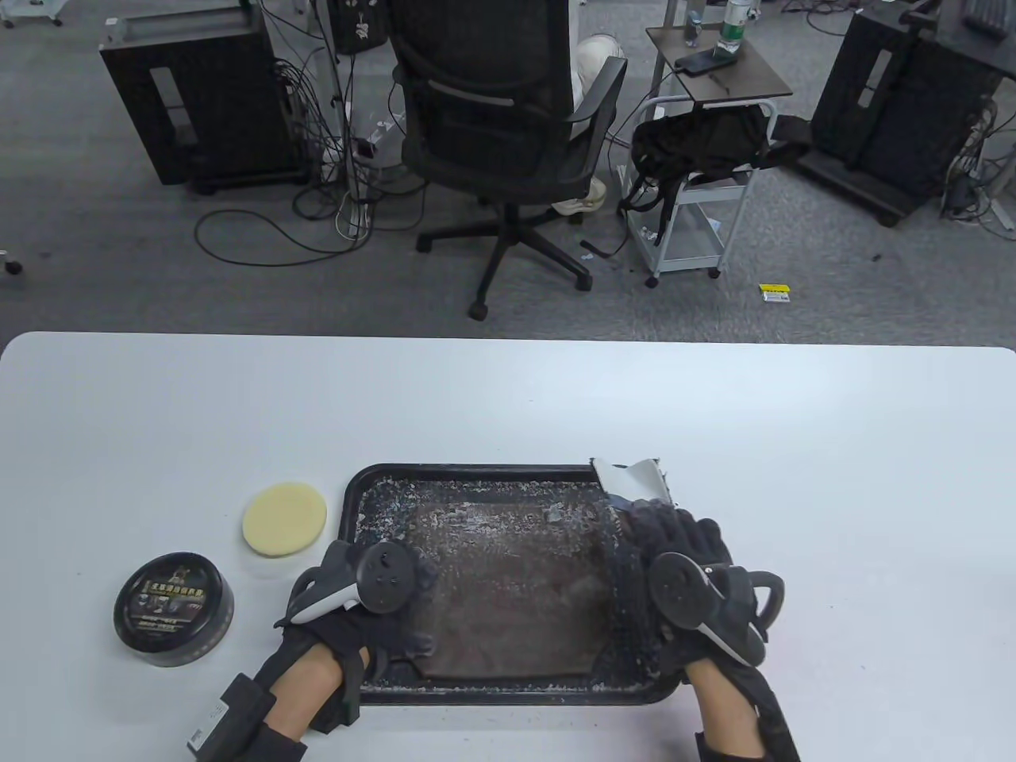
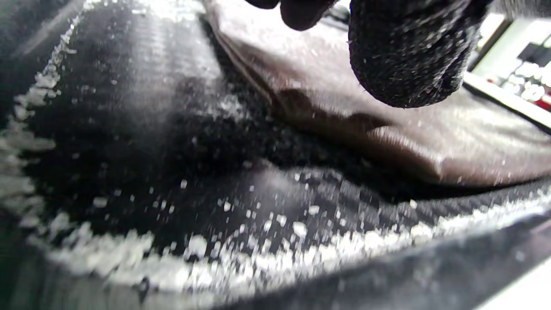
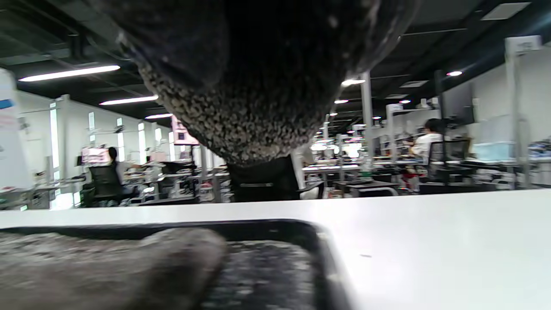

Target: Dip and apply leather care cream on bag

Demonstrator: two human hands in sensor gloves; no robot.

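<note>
A flat brown leather bag (image 1: 508, 587), dusted with white flecks, lies in a black tray (image 1: 476, 470). My left hand (image 1: 417, 627) is at the bag's near left corner. In the left wrist view a gloved fingertip (image 2: 404, 56) hangs just above the bag's edge (image 2: 344, 107) without gripping it. My right hand (image 1: 667, 524) lies over the bag's right edge, its fingers hidden under the tracker. In the right wrist view a fingertip (image 3: 258, 107) fills the top and the blurred bag (image 3: 107, 267) shows below. The black cream tin (image 1: 173, 609) stands closed to the left. A round yellow sponge (image 1: 284, 520) lies beside the tray.
A white object (image 1: 635, 476) sticks out beyond my right hand at the tray's far right corner. White crumbs line the tray floor (image 2: 215, 258). The white table (image 1: 833, 492) spreads to the right and back. An office chair (image 1: 508, 119) stands behind the table.
</note>
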